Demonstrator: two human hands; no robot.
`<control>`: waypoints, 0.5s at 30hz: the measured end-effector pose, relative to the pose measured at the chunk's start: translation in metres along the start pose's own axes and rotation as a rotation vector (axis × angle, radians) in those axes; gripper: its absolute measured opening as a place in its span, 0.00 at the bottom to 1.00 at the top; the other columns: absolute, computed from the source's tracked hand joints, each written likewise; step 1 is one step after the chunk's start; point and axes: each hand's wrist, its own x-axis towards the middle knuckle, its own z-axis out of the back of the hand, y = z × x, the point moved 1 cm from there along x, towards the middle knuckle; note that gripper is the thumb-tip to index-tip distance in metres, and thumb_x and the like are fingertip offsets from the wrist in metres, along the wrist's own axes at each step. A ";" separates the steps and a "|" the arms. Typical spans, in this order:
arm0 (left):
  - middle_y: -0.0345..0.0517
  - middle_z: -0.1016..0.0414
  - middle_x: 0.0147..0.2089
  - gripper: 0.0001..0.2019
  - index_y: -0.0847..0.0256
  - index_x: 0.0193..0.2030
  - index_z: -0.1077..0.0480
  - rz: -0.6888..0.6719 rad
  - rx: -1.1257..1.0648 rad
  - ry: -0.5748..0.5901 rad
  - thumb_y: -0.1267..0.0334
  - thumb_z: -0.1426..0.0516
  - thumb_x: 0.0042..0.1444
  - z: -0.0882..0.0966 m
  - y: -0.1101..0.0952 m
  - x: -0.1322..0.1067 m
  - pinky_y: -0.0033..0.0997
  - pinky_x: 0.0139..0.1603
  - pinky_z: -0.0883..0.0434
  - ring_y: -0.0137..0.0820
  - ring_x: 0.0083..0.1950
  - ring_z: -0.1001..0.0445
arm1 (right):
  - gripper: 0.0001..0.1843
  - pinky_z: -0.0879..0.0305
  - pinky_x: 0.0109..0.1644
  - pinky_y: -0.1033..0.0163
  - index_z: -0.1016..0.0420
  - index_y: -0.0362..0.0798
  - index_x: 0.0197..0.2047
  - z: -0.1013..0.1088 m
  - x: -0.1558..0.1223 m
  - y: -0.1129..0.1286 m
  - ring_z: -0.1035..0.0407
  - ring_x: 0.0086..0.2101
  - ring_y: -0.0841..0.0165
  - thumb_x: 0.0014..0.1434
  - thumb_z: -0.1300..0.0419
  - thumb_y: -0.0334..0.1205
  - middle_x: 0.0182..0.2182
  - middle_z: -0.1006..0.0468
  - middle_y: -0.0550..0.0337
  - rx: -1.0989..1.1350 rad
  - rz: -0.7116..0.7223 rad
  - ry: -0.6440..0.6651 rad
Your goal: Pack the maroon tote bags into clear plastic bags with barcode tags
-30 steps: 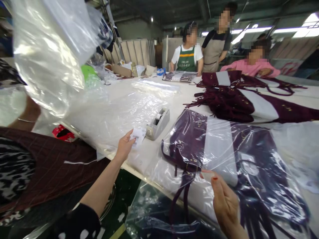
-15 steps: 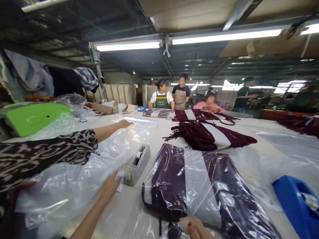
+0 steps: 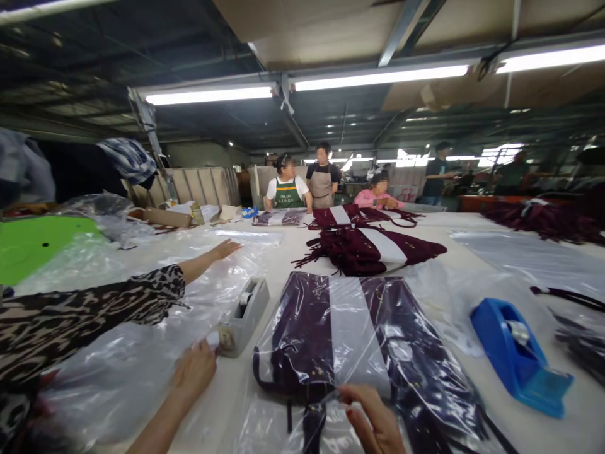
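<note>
Burgundy cloth lies under clear plastic right in front of you: the garment (image 3: 302, 328), folded flat on the table (image 3: 281, 255), with a white band (image 3: 354, 321) across it and the bag (image 3: 262, 410) over the whole of it. That much looks done. The near end of the bag seems loose, with crumpled film and dark straps (image 3: 312, 425) below the fold, so closing it is, I judge, the part left; no strip of tape shows there.

Your right hand (image 3: 373, 419) is at that near edge, finger and thumb curled against the film — whether they pinch it, or something small besides, I cannot tell. Your left hand (image 3: 196, 366) reaches to the near end of the grey dispenser (image 3: 243, 315), its fingers closed on a small white slip (image 3: 212, 340); what the slip is, you can't read from this view.

Past the bag, another burgundy pile (image 3: 345, 252) lies unbagged, with more unbagged cloth (image 3: 331, 217) behind it, while a pack (image 3: 278, 217) farther off looks wrapped already. The blue dispenser (image 3: 515, 359) stands to your right, apart from both hands. On your left, a co-worker's patterned sleeve (image 3: 99, 302) crosses the film sheets (image 3: 142, 353) — keep that arm distinct from yours.
</note>
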 end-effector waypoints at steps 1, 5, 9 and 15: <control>0.66 0.29 0.45 0.19 0.74 0.47 0.33 -0.003 0.040 0.001 0.64 0.58 0.60 0.005 -0.003 -0.007 0.44 0.45 0.35 0.50 0.47 0.30 | 0.14 0.30 0.34 0.67 0.27 0.51 0.43 0.010 0.004 0.001 0.27 0.31 0.69 0.63 0.49 0.48 0.30 0.23 0.60 -0.020 0.041 -0.019; 0.67 0.30 0.42 0.16 0.74 0.42 0.32 -0.110 0.198 -0.049 0.69 0.58 0.57 0.031 -0.020 -0.046 0.41 0.38 0.34 0.51 0.44 0.29 | 0.18 0.33 0.40 0.59 0.31 0.48 0.46 0.047 0.020 0.007 0.29 0.34 0.65 0.60 0.46 0.52 0.31 0.24 0.57 -0.178 0.220 -0.192; 0.60 0.28 0.45 0.16 0.67 0.43 0.30 -0.182 -0.130 -0.176 0.61 0.53 0.57 0.059 -0.043 -0.085 0.39 0.44 0.34 0.45 0.45 0.30 | 0.27 0.35 0.44 0.53 0.34 0.46 0.48 0.062 0.029 0.003 0.30 0.39 0.61 0.56 0.46 0.60 0.35 0.25 0.51 -0.242 0.344 -0.220; 0.44 0.25 0.33 0.13 0.61 0.33 0.26 -0.096 -1.182 0.423 0.53 0.43 0.49 0.096 -0.108 -0.155 0.26 0.34 0.34 0.30 0.33 0.30 | 0.29 0.35 0.45 0.53 0.34 0.47 0.47 0.061 0.028 0.012 0.29 0.38 0.62 0.53 0.44 0.62 0.35 0.25 0.53 -0.263 0.433 -0.175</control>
